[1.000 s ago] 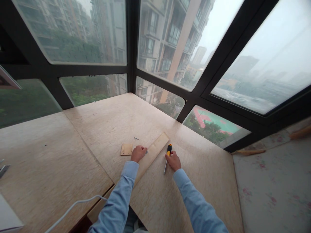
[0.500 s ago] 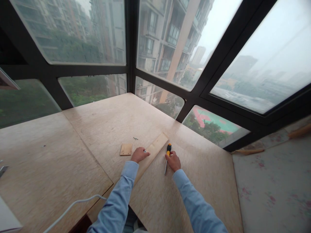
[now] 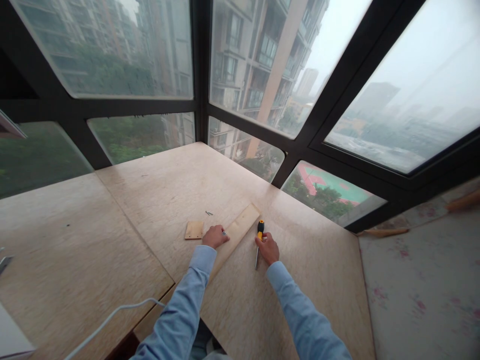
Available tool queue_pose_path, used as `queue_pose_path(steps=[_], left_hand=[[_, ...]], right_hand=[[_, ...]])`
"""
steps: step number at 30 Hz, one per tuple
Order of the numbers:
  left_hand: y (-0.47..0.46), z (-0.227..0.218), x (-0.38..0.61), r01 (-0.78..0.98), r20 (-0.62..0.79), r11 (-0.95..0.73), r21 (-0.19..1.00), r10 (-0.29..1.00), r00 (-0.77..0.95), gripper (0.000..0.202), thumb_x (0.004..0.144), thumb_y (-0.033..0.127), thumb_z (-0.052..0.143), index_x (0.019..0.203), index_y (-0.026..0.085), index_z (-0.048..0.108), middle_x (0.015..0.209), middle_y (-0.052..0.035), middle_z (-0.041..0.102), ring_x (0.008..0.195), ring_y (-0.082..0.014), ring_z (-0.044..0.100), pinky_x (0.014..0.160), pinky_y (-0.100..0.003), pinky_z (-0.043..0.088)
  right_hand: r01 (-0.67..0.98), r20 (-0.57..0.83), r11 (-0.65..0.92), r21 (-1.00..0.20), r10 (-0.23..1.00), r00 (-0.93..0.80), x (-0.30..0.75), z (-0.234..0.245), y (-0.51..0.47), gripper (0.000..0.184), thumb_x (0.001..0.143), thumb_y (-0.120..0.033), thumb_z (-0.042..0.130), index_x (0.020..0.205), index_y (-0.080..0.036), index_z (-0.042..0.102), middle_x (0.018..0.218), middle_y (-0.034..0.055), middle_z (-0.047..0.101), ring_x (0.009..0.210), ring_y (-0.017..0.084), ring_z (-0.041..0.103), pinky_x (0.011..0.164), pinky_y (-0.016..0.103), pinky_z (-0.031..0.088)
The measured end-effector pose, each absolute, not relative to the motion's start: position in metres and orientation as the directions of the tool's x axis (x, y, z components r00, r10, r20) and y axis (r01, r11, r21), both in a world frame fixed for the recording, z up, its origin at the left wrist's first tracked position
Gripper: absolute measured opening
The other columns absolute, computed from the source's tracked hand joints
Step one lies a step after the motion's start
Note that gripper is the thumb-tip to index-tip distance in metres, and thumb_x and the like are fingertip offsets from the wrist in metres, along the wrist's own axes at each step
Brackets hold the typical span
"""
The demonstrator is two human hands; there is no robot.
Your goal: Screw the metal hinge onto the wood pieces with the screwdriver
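My left hand (image 3: 214,236) rests closed on a long pale wooden strip (image 3: 240,228) that lies slantwise on the plywood worktop (image 3: 157,200), and pinches a small metal piece at its fingertips. A small square wooden block (image 3: 194,230) lies just left of that hand. My right hand (image 3: 268,248) is wrapped round a screwdriver with a yellow and black handle (image 3: 260,229), whose shaft points back toward me. Two small screws (image 3: 208,213) lie on the board beyond the block. Both sleeves are light blue.
Large dark-framed windows (image 3: 202,60) stand right behind the worktop's far edges. A white cable (image 3: 108,320) runs across the near left. A metal object (image 3: 5,262) sits at the left edge. Floral-patterned floor (image 3: 420,280) with wooden sticks (image 3: 386,233) lies to the right.
My left hand has shifted slightly along the strip, and the small metal piece now shows at its fingertips. The right hand and screwdriver have barely moved.
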State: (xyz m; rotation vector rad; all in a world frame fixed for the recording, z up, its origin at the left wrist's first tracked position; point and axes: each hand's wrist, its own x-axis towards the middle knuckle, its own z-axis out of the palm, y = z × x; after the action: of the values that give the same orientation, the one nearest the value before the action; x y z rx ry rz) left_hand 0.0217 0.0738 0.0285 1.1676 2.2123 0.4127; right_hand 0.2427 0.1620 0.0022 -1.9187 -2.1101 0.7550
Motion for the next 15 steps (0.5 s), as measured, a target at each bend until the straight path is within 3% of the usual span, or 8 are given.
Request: queue_pose_path(steps=[9, 15], left_hand=[[0.0749, 0.0224, 0.0198, 0.615, -0.338, 0.525, 0.588, 0.851, -0.402, 0.026, 0.075, 0.034, 0.067, 0.095, 0.017, 0.072, 0.110, -0.0141, 0.071, 0.103, -0.0265, 0.065, 0.082, -0.029, 0.046], [0.0733, 0.0200, 0.0175, 0.554, -0.321, 0.518, 0.652, 0.850, -0.417, 0.025, 0.078, 0.034, 0.062, 0.090, 0.015, 0.072, 0.099, -0.0129, 0.074, 0.092, -0.0242, 0.068, 0.074, -0.028, 0.047]], right_hand=[[0.870, -0.176, 0.041, -0.491, 0.974, -0.145, 0.2439, -0.0019, 0.1627, 0.032, 0.087, -0.045, 0.055, 0.109, -0.022, 0.059, 0.090, 0.0070, 0.074, 0.086, 0.024, 0.068, 0.065, 0.028, 0.040], [0.871, -0.173, 0.043, -0.489, 0.974, -0.145, 0.2437, 0.0005, 0.1614, 0.032, 0.086, -0.045, 0.055, 0.109, -0.022, 0.058, 0.090, 0.0066, 0.074, 0.087, 0.024, 0.069, 0.066, 0.028, 0.041]])
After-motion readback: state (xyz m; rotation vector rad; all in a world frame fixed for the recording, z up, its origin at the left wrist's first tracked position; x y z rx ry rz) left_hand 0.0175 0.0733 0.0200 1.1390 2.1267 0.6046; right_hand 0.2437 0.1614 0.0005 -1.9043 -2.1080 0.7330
